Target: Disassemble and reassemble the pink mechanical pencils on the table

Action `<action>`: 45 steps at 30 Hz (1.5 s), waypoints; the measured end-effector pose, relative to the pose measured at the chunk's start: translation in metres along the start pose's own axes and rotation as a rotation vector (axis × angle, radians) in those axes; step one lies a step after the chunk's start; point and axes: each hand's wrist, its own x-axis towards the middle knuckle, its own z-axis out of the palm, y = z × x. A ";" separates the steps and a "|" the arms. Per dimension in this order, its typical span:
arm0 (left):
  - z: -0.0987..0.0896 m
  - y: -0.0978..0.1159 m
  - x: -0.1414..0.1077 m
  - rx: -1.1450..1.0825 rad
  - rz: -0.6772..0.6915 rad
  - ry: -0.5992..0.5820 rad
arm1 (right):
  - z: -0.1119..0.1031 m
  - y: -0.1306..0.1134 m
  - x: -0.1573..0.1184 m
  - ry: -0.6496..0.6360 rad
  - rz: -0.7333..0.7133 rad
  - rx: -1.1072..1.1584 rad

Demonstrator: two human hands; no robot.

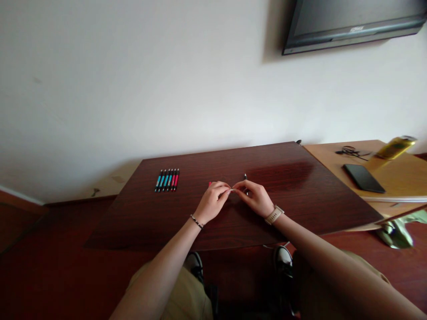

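Forearms (160,271) lead to left hand (212,202) and right hand (256,198), pinching a small unclear item (232,190) between them, pen (245,177) just beyond the right, pen row (167,180) well leftward.

Beaded bracelet (196,222), beige watch (275,215), khaki trousers (187,293), black-and-white shoes (284,258)

Upper right: wall-mounted flat-screen television (356,27), dark.
Right: black smartphone (363,178) lying flat; tangled black cable (350,151) behind; yellow can (394,148), near cable.
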 end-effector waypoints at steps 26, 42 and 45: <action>-0.006 -0.043 -0.015 0.613 -0.244 0.078 | -0.002 0.012 0.003 0.184 0.212 0.056; -0.004 -0.016 -0.004 0.293 0.017 0.110 | -0.002 0.016 0.004 0.180 0.218 0.124; -0.004 -0.015 -0.004 0.287 0.027 0.107 | -0.002 0.015 0.004 0.169 0.203 0.126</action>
